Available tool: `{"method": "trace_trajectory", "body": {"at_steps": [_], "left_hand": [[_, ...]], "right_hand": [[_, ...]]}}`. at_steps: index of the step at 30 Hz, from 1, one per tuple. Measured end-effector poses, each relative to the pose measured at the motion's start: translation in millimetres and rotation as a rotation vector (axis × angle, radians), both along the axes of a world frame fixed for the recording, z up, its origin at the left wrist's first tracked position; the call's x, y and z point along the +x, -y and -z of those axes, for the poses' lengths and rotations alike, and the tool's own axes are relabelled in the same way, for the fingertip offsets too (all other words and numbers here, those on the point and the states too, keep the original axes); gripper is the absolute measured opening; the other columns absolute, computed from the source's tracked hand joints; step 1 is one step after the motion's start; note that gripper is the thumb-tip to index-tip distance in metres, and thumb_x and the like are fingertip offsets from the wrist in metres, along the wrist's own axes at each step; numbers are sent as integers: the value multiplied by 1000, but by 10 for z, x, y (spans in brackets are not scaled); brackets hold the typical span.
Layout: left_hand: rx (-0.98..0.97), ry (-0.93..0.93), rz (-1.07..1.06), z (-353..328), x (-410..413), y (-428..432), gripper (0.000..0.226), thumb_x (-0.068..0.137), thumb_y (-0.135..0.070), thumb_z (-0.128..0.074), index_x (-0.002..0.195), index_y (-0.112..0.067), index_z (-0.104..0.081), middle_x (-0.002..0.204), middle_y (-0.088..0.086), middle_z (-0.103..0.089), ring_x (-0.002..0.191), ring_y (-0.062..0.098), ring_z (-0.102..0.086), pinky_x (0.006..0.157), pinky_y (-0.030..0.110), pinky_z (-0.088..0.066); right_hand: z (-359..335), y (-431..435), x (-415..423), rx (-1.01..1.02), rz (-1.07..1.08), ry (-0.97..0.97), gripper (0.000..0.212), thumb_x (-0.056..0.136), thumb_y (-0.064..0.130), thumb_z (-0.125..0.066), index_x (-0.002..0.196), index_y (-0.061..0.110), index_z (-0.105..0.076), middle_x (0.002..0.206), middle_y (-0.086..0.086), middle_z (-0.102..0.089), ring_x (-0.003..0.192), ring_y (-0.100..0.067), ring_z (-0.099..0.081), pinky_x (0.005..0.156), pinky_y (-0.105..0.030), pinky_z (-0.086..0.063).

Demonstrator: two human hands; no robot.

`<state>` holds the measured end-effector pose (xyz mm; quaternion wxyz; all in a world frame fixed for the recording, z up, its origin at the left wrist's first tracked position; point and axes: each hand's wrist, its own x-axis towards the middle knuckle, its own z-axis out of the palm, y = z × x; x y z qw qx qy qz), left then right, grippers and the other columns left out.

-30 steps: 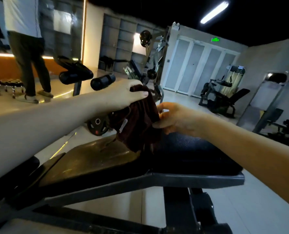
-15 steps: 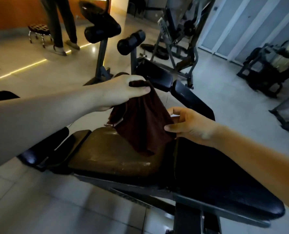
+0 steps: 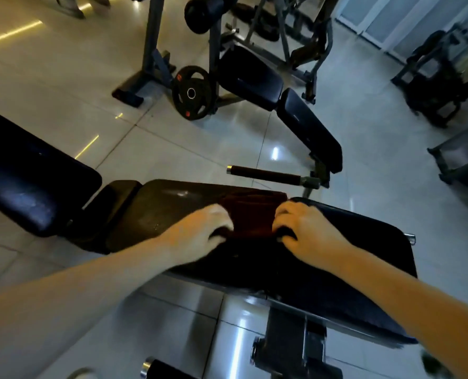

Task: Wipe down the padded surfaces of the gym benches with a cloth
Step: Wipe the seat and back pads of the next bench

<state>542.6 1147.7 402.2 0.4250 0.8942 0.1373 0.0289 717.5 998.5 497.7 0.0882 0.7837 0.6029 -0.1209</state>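
Left grip and right grip each have fingers curled onto one end of the dark red cloth, holding it down on the near bench where the worn brown pad meets the black one. I judge the wipe is only starting; next I need firm downward pressure and a sweep along the padding. Farther off, a second bench waits.

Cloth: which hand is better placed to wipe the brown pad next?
Probably left: the left hand grips the cloth at the brown pad; the right hand grips it over the black pad.
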Motion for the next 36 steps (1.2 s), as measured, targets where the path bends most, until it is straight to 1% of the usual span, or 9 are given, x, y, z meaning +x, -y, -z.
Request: {"method": "trace_trajectory", "body": {"at_steps": [5, 7, 9, 12, 18, 22, 24, 29, 36], "left_hand": [[14, 55, 12, 299, -161, 37, 43, 87, -33, -69, 127, -21, -55, 138, -3, -38, 124, 16, -46, 102, 25, -38], [32, 24, -80, 317, -200, 5, 65, 84, -51, -66, 137, -20, -46, 145, 1, -32, 131, 21, -41, 108, 36, -37], [28, -140, -158, 290, -238, 12, 87, 83, -65, -59, 149, -16, -28, 155, 7, -18, 143, 28, -24, 116, 44, -28], [1, -474, -230, 269, -275, 8, 114, 76, -77, -53, 154, -16, 3, 161, 13, 10, 149, 31, 6, 120, 50, -7], [-143, -713, -239, 254, -232, -81, 140, 63, -84, -59, 150, -14, 25, 155, 18, 31, 145, 38, 23, 116, 61, 4], [-251, -832, -266, 277, -179, -126, 148, 59, -81, -67, 148, -12, 29, 153, 20, 34, 144, 42, 23, 115, 64, 3], [-331, -876, -279, 312, -165, -122, 150, 58, -81, -68, 147, -13, 31, 152, 20, 36, 144, 42, 23, 116, 62, 3], [-444, -886, -298, 362, -106, -66, 156, 55, -80, -72, 144, -8, 35, 148, 22, 41, 140, 43, 30, 119, 55, 4], [-403, -983, -351, 301, 45, -46, 162, 49, -81, -73, 144, -4, 33, 150, 25, 38, 141, 45, 27, 118, 55, 6]], "right_hand": [[128, -27, -120, 137, 44, -25, 42, 88, 58, -49, 89, 23, -72, 146, 3, -39, 134, -13, -27, 108, -27, -12], [188, -215, -142, 167, -33, 41, 50, 87, 62, -40, 110, 26, -67, 157, -2, -24, 145, -17, -12, 115, -36, -8], [276, -437, -162, -12, -24, 72, 65, 88, 66, -41, 144, 33, -37, 162, 1, 8, 148, -18, 15, 119, -47, 6], [501, -659, -212, -293, 41, 142, 87, 83, 79, -34, 150, 42, 6, 155, 5, 33, 142, -21, 31, 115, -56, 15], [647, -658, -151, -415, -119, 212, 81, 75, 78, 6, 145, 40, 19, 154, 9, 28, 144, -21, 26, 115, -51, 16], [564, -671, 10, -474, -290, 185, 63, 99, 54, 1, 144, 31, -38, 152, 3, -35, 139, -22, -37, 115, -45, -18], [565, -694, 134, -507, -337, 175, 64, 101, 47, -1, 137, 31, -51, 144, 6, -48, 132, -18, -47, 112, -42, -31], [555, -852, 298, -509, -468, -45, 65, 86, 58, 4, 147, 36, -2, 155, 17, 8, 144, -6, 12, 110, -24, 17], [656, -1102, 311, -436, -484, -128, 52, 105, 35, -28, 153, 28, -11, 161, 11, 0, 148, -9, 2, 117, -27, 3]]}}
